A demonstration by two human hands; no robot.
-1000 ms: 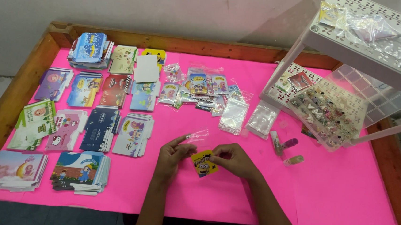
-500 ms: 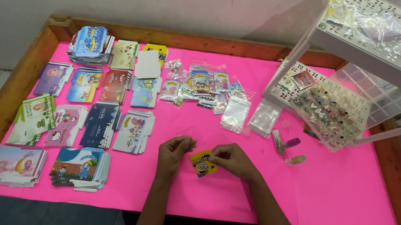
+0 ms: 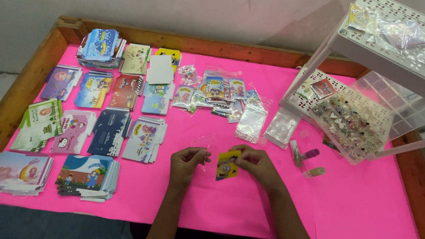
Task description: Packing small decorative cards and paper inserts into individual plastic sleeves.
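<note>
Fingers of the right hand (image 3: 259, 162) pinch the top edge of a small yellow card (image 3: 227, 165), holding it upright just above the pink table cover (image 3: 356, 209). Beside it, the left hand (image 3: 187, 160) is closed on a clear plastic sleeve (image 3: 204, 151), whose thin film reaches across to touch the card — the two hands sit close together, almost meeting over it. Just past the right hand lie a few small tubes (image 3: 303, 156), and beyond them a clear compartment box of beads (image 3: 352, 122) rests under a white perforated rack (image 3: 402, 43). Straight ahead of both hands, empty clear bags (image 3: 252, 123) and packed cards (image 3: 214, 89) spread in a loose row. Out past the left hand, stacks of illustrated booklets (image 3: 109, 132) stand in rows toward the wooden table edge (image 3: 22, 96) — a blue-topped pile (image 3: 100, 47) at the far corner.
</note>
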